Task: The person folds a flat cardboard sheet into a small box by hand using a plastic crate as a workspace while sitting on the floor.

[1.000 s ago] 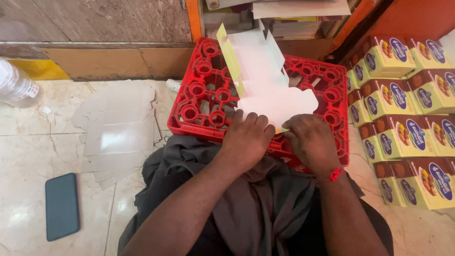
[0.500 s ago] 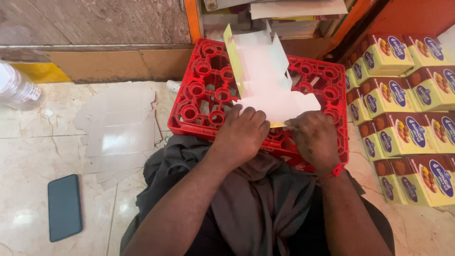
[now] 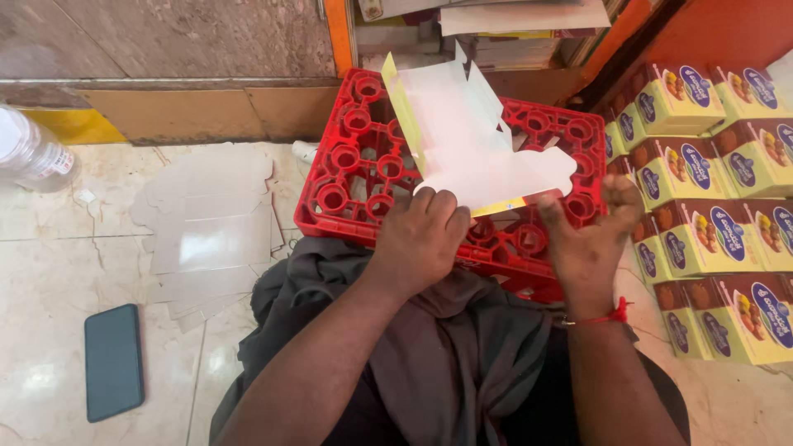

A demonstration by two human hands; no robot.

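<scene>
A flat, unfolded cardboard box blank (image 3: pixel 467 140), white inside with yellow edges, lies tilted on an upturned red plastic crate (image 3: pixel 347 177) in front of me. My left hand (image 3: pixel 421 235) presses its near edge, fingers curled on the card. My right hand (image 3: pixel 591 239), with a red thread at the wrist, holds the blank's right near corner with fingers bent. My lap in dark cloth fills the bottom of the view.
A pile of flat white box blanks (image 3: pixel 211 227) lies on the tiled floor to the left. A dark phone (image 3: pixel 113 361) rests at lower left, a clear plastic bottle (image 3: pixel 29 153) at far left. Stacked yellow-green assembled boxes (image 3: pixel 710 223) line the right.
The blank has been lifted and tilted up higher on the crate. My right hand has shifted right and opened slightly along the card's edge; the left hand stays pressed.
</scene>
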